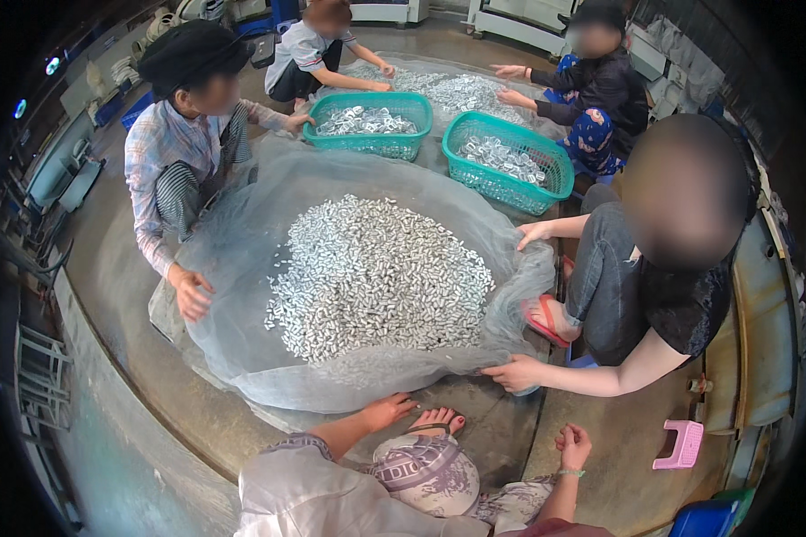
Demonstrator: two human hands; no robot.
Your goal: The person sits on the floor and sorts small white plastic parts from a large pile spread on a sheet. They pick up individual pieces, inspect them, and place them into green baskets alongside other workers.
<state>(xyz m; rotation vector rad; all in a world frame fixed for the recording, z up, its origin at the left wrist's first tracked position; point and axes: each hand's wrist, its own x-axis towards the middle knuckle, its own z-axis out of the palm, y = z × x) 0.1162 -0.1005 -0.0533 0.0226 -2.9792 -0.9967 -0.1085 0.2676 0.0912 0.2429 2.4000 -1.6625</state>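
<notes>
A large pile of small silvery metal pieces [381,277] lies on a translucent grey mesh net [242,259] spread over the floor in front of me. My left hand [390,410] is at the net's near edge, just left of my sandaled foot, with its fingers stretched out and nothing seen in them. Off to the right, my right hand [573,445] is raised above the floor, apart from the net. Its fingers are curled in, and I see nothing in them. A green beaded bracelet [571,473] circles that wrist.
A person [654,295] at the right grips the net with both hands. At the left another person [175,161] reaches toward net and basket. Two green baskets [367,143] of metal pieces stand behind the pile. Two people sit farther back. A pink stool [681,445] stands right.
</notes>
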